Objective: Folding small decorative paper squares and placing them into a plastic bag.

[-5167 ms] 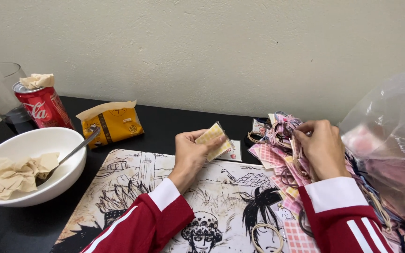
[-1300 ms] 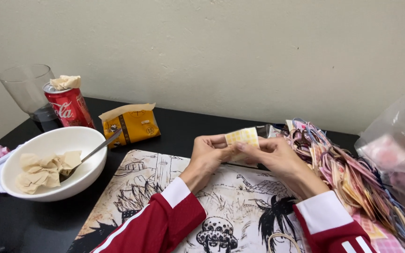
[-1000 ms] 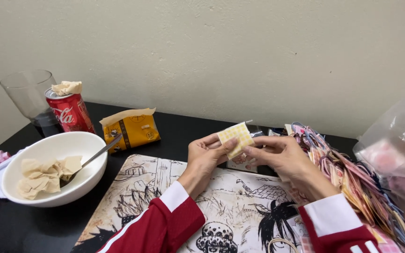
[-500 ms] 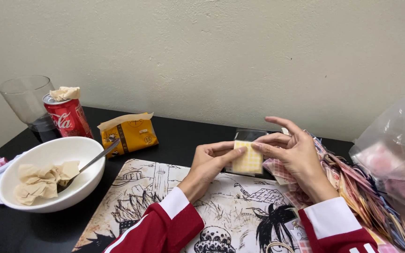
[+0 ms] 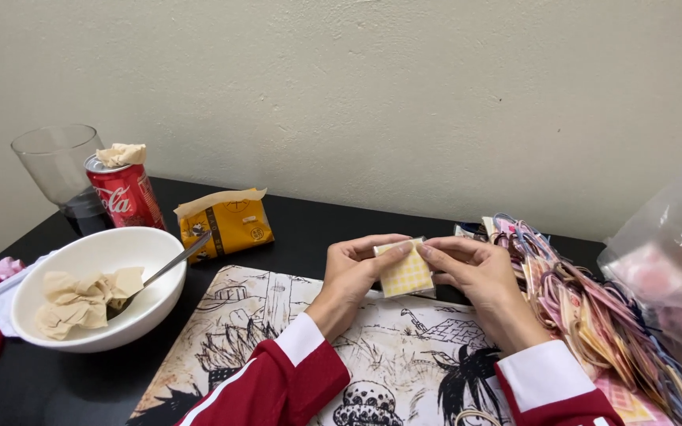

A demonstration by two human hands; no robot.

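I pinch the small yellow checked card (image 5: 406,273) between my left hand (image 5: 354,272) and right hand (image 5: 471,272), fingertips meeting at its top edge, hair ties (image 5: 574,292) heaped just right of my right hand

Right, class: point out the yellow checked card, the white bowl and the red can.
yellow checked card (image 5: 406,272), head view, centre of its checked face.
white bowl (image 5: 100,250), head view, bare inner wall.
red can (image 5: 126,199), head view, its red side.
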